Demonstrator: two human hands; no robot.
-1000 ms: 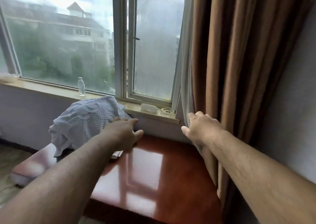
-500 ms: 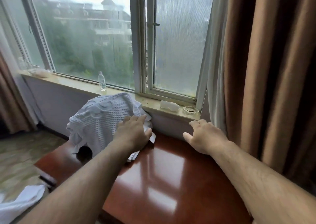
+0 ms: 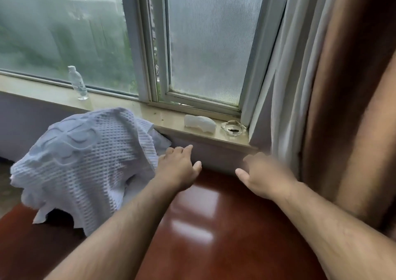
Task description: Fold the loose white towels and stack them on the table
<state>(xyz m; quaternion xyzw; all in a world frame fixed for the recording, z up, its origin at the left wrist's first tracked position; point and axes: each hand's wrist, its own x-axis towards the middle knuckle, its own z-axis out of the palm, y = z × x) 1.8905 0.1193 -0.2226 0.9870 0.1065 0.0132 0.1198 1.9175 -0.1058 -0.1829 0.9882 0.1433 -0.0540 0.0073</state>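
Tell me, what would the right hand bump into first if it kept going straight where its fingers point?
Most likely the pale wall just under the window sill. The right hand is at the far edge of the table, pointing there, nothing visible between; depth is hard to judge.

I have just one view, the head camera: wide-angle, it looks forward and down from close above the red-brown table (image 3: 214, 249), facing its far edge, the window sill (image 3: 171, 118) and window (image 3: 210, 44).

There are two hands, the left hand (image 3: 179, 171) and the right hand (image 3: 264, 178). There is one white waffle towel (image 3: 85, 157), one water bottle (image 3: 78, 84), one glass ashtray (image 3: 233, 127), one shiny table (image 3: 225, 247) and one brown curtain (image 3: 342, 87).
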